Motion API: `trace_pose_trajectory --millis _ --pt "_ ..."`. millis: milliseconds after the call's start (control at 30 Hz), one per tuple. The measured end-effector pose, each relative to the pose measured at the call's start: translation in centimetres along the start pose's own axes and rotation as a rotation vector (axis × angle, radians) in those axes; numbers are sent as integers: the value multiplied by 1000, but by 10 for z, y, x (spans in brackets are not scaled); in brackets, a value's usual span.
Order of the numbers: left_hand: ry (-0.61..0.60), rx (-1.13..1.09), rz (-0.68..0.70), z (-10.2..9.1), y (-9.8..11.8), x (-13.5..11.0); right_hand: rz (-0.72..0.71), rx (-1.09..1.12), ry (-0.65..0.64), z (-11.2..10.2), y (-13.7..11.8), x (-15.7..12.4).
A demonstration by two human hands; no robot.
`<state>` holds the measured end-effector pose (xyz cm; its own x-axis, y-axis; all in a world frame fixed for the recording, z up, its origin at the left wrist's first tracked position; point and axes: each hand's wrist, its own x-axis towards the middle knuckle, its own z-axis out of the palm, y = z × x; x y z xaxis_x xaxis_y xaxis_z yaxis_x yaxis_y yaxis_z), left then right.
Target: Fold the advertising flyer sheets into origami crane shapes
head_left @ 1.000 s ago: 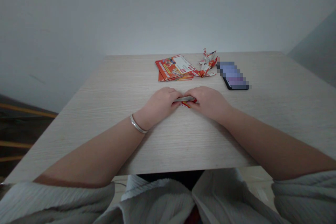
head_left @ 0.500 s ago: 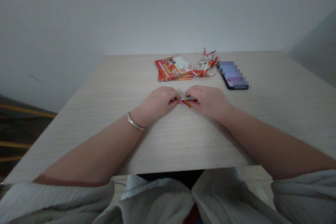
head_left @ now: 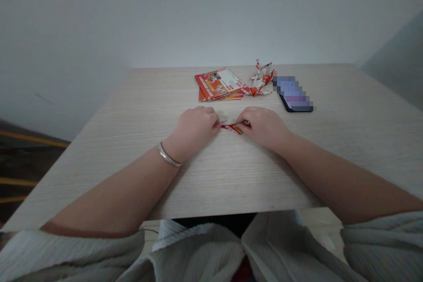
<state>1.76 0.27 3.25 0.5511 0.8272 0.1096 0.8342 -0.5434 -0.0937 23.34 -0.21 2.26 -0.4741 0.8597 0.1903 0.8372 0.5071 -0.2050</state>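
A small folded piece of printed paper (head_left: 232, 128), red with white and yellow marks, is held between my two hands just above or on the table. My left hand (head_left: 199, 127) pinches its left end, thumb and fingers pressed together; a silver bangle (head_left: 168, 155) circles that wrist. At the other end, my right hand (head_left: 262, 126) grips the paper between thumb and forefinger. Parts of the paper are hidden behind the fingers.
Beyond my hands lies a stack of red and white printed leaflets (head_left: 220, 83). Crumpled-looking folded paper shapes (head_left: 261, 78) in the same print touch its right side. A phone (head_left: 294, 94) with a blurred screen lies further right on the pale wooden table (head_left: 132, 110).
My left hand has shifted slightly left and its fingers have closed more on the paper's left end. My right fingers have pinched closer together, and more of the paper shows between the hands.
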Motion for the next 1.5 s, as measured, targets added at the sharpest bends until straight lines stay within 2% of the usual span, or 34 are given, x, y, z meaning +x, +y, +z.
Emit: trace_pose_trajectory --millis 67,167,300,533,800,1267,1400,1500 --pt "17 4 -25 0 -2 -1 8 -4 19 2 3 0" --pt "118 -133 -30 4 -4 -1 7 -5 31 3 5 0" --pt "183 -324 74 11 0 1 9 -1 13 3 2 1" --pt "73 -296 57 15 0 5 41 118 19 7 -2 5" --pt "-35 -137 39 1 1 1 52 162 -60 1 8 7" --pt "-85 26 -3 -9 -3 -3 72 136 -70 -4 18 3" --pt "-30 -51 10 -3 -4 -4 83 220 -30 -2 20 4" --pt "117 -250 54 3 -4 -4 114 337 35 2 23 6"
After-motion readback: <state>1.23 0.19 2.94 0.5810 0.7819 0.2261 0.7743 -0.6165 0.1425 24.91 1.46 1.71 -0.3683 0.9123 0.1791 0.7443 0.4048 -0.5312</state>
